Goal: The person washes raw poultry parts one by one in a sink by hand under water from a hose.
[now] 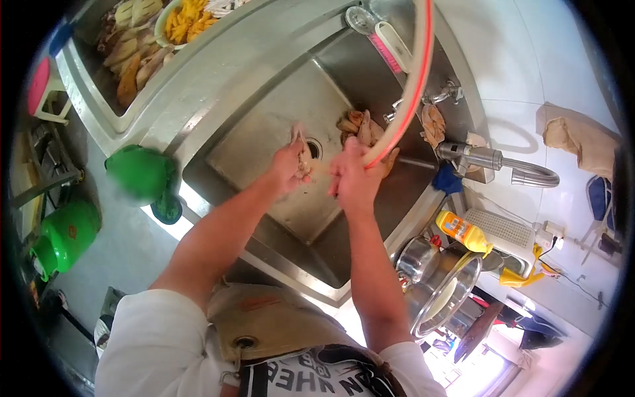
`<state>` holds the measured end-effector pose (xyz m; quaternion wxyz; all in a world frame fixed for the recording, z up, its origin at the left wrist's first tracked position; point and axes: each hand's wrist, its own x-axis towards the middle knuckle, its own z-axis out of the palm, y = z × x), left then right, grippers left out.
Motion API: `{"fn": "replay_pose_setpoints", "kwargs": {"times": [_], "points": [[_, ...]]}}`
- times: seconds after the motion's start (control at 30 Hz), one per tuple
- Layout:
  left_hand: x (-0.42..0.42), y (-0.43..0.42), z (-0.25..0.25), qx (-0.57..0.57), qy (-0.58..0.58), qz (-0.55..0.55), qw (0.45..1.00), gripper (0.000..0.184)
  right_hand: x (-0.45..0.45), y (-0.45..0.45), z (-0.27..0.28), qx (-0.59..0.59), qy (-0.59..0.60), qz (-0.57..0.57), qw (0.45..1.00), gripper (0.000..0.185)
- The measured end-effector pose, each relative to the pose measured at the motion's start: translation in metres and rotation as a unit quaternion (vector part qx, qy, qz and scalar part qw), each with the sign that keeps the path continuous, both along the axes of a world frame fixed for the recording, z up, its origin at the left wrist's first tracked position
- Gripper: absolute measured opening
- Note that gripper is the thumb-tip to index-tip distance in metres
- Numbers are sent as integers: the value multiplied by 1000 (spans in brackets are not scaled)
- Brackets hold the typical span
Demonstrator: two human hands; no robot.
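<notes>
Over the sink (pixel 258 142), near the drain (pixel 315 147), the left hand (pixel 286 169) grips a raw poultry piece (pixel 305 159), probably light, soft and slippery, best pinched at a bony part, while the right hand's (pixel 356 175) grip is wrapped round the red-striped hose (pixel 418 73).

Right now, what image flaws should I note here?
Head view: black circular border and bowed lines from wide-angle distortion; highlights blown out at lower right; glare on the steel sink near the green item, which looks blurred; right hand slightly soft.
</notes>
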<state>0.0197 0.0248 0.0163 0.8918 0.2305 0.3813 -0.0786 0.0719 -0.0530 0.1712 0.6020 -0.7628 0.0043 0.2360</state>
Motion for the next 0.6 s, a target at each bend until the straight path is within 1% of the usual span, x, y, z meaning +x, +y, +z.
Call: {"fn": "replay_pose_setpoints", "kwargs": {"times": [0.03,0.07,0.1,0.17,0.2,0.23,0.27,0.33,0.37,0.47,0.5,0.57,0.6], "points": [[-3,-3,-12,67,-57,-18,996,12,4,-2,0,14,-17,-26,999,42],[-3,-6,-24,97,-105,-23,989,11,7,-4,0,28,-35,-53,998,43],[-2,-6,-30,127,-153,-24,980,11,8,-7,-1,8,-32,-39,999,43],[2,-14,-40,104,-232,-4,967,13,5,-12,-6,16,-1,-9,1000,43],[2,-12,-33,75,-211,-17,974,11,6,-15,-7,18,14,9,1000,43],[1,-6,-18,46,-189,-28,980,10,9,-17,4,13,25,3,1000,42],[0,-2,-10,19,-166,-39,985,10,11,-18,2,14,24,-8,1000,42],[1,-7,-19,9,-104,-54,993,10,10,-15,-5,19,21,-32,999,42],[1,-8,-24,6,-72,-63,995,10,6,-12,-3,-14,29,-6,999,41],[4,-6,-25,-77,3,-69,995,16,10,-9,5,-31,5,-23,999,41],[3,-6,-20,-79,4,-62,995,14,12,-11,2,5,-17,-14,1000,41],[-1,-2,-1,-81,5,-48,996,12,8,-8,-4,2,-4,14,1000,40],[-1,0,6,-58,2,-77,995,12,7,-7,-6,2,2,28,1000,40]]}}
